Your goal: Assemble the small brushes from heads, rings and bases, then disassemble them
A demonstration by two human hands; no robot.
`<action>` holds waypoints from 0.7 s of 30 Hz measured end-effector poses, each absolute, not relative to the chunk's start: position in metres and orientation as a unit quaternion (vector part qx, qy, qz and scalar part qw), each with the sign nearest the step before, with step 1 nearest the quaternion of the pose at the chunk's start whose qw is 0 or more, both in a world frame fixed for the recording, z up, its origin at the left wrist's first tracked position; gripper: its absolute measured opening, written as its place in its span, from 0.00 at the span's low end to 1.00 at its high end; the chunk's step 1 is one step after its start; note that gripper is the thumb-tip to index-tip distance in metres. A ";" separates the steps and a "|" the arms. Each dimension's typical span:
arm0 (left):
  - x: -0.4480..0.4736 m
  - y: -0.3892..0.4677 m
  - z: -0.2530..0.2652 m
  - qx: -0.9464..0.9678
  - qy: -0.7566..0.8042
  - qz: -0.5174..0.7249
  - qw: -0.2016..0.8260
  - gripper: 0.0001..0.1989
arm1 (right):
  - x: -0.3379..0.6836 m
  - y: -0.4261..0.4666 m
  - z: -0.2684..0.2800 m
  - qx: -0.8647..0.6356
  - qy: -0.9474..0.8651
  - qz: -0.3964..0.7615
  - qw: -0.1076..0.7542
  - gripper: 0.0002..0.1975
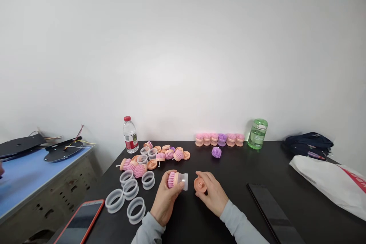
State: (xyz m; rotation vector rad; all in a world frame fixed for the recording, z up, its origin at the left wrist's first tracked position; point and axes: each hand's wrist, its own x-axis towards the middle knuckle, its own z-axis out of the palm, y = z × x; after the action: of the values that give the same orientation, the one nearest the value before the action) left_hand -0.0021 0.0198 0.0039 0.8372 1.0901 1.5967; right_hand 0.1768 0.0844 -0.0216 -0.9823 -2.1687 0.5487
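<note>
My left hand (pixel 166 197) is closed round a pink-bristled brush head (pixel 172 180), held sideways with a clear plastic ring (pixel 183 181) on its right end. A short gap away, my right hand (pixel 212 193) grips a round peach cap (pixel 199 185), whose knobbed face is turned to the left. Left of my hands lie several loose clear rings (pixel 136 210). Behind them is a pile of pink brush heads (pixel 140 170) and peach caps (pixel 152 164). A purple brush head (pixel 216 152) lies alone farther back.
Along the wall stands a row of pink and purple brushes (pixel 214 139). A water bottle (pixel 130 135) and a green container (pixel 257 134) stand at the back. A red-edged phone (pixel 81 222), a dark phone (pixel 273 211) and a white bag (pixel 326 179) lie at the sides.
</note>
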 end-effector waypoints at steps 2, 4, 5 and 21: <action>0.002 0.017 0.005 0.349 0.441 0.649 0.512 0.25 | 0.177 0.077 -0.020 -0.362 -0.832 0.228 0.353 0.35; 0.006 0.016 0.005 0.353 0.441 0.644 0.516 0.26 | 0.177 0.071 -0.019 -0.347 -0.828 0.243 0.367 0.38; 0.007 0.016 0.004 0.355 0.442 0.643 0.514 0.27 | 0.176 0.068 -0.018 -0.342 -0.825 0.247 0.376 0.39; 0.017 0.011 0.007 0.333 0.388 0.634 0.580 0.23 | 0.181 0.063 0.002 -0.282 -0.823 0.153 0.469 0.23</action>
State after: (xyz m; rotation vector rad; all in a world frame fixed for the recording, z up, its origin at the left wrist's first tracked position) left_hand 0.0171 0.0115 0.0073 0.7782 0.9066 1.4815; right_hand 0.1813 0.0634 0.0022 -0.6920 -2.0177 0.3757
